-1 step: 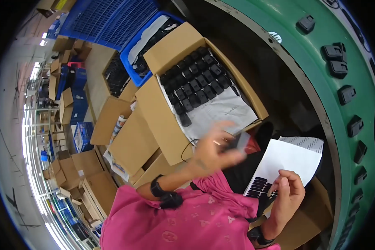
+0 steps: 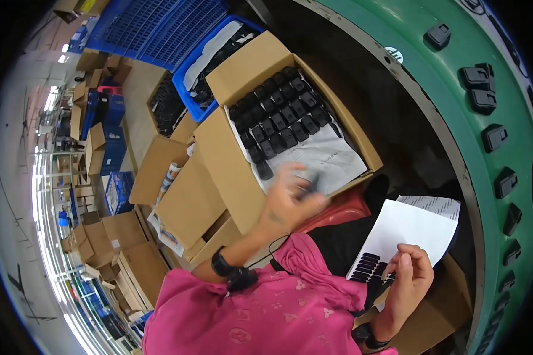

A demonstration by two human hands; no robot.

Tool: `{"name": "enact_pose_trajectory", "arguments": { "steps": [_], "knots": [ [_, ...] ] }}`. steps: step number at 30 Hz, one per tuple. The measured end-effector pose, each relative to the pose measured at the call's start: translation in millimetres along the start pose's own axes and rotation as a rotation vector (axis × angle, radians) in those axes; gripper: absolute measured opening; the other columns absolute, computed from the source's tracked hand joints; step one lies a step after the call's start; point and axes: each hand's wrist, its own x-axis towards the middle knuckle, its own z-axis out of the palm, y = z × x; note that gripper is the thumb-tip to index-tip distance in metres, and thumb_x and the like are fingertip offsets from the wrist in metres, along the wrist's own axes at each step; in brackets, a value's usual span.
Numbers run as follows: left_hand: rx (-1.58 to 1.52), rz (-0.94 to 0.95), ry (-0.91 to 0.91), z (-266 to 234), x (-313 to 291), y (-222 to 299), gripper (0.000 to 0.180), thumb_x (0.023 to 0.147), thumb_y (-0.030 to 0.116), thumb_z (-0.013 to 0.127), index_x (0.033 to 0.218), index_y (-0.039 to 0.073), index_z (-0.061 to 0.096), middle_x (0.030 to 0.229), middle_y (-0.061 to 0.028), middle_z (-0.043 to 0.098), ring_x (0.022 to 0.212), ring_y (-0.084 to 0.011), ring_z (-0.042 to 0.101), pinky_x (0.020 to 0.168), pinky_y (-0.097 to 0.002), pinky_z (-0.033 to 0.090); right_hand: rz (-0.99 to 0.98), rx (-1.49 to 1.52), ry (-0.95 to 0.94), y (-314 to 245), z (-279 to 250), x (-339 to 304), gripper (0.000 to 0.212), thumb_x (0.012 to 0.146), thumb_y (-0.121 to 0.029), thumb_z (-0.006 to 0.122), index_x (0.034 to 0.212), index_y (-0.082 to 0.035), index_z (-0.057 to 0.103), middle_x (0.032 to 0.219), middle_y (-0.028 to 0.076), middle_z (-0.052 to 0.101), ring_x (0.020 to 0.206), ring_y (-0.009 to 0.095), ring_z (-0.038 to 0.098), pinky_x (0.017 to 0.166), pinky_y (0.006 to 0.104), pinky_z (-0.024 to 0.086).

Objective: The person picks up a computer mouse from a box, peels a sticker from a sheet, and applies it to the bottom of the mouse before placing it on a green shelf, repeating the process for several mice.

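My left hand [image 2: 290, 201], smeared by motion, is closed on a small black plastic housing [image 2: 310, 187] above the near side of an open cardboard box [image 2: 231, 204]. Rows of similar black housings [image 2: 288, 113] fill the far part of the box, beside a white paper sheet [image 2: 331, 155]. My right hand [image 2: 413, 278] is over the lower part of a white label sheet [image 2: 405, 228] with rows of dark oval stickers [image 2: 368, 265], which lies over my lap. Its thumb and fingers are curled together; anything small between them I cannot make out.
A green workbench [image 2: 423, 77] curves along the right, with several black housings [image 2: 495, 137] in a line. Blue crates [image 2: 189, 106] and another box of black parts [image 2: 167, 106] stand behind. Cardboard boxes [image 2: 192, 207] are at the left; a red stool [image 2: 337, 210] shows under me.
My left hand has moved a little left and toward the box with the black housing, uncovering more of the red stool. My right hand and the label sheet have barely moved.
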Motion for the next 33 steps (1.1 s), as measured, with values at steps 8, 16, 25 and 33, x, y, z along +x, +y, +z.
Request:
{"name": "enact_pose_trajectory", "arguments": {
  "steps": [8,16,25,33],
  "knots": [
    [0.962,-0.094,0.385,-92.1,95.0,-166.4,0.049,0.074,0.031,0.073,0.097,-0.004,0.048,0.083,-0.0214,0.062,0.076,-0.0397,0.063,0.068,-0.0424,0.051,-0.010,-0.084,-0.002,-3.6,3.8,5.8,0.013,0.091,-0.006,0.055,0.096,0.005,0.061,0.080,0.005,0.056,0.066,0.008,0.050,0.059,0.0202,0.040],
    [1.350,-0.217,0.608,-66.3,115.5,-190.6,0.057,0.076,0.044,0.068,0.109,-0.001,0.056,0.117,-0.0212,0.053,0.115,-0.0377,0.047,0.093,-0.0473,0.038,0.062,-0.105,0.023,-2.8,5.1,4.5,0.011,0.089,-0.003,0.056,0.094,0.005,0.061,0.079,0.005,0.056,0.068,0.008,0.051,0.061,0.0195,0.041],
    [1.284,-0.374,0.680,-66.7,124.3,-197.2,0.054,0.082,0.046,0.061,0.110,0.000,0.058,0.121,-0.0192,0.050,0.119,-0.0362,0.043,0.094,-0.0506,0.034,0.058,-0.152,0.080,-1.0,1.0,-1.2,0.010,0.086,0.003,0.054,0.094,0.007,0.060,0.079,0.005,0.056,0.067,0.009,0.052,0.059,0.0204,0.042],
    [1.121,-0.038,0.717,-120.6,134.2,-194.6,0.036,0.088,0.030,0.057,0.114,0.005,0.057,0.107,-0.0183,0.056,0.100,-0.0369,0.054,0.084,-0.0482,0.042,0.041,-0.176,0.117,4.2,-14.2,-10.5,0.010,0.087,0.002,0.054,0.094,0.006,0.060,0.080,0.005,0.056,0.068,0.008,0.052,0.060,0.0201,0.041]
  ]
}}
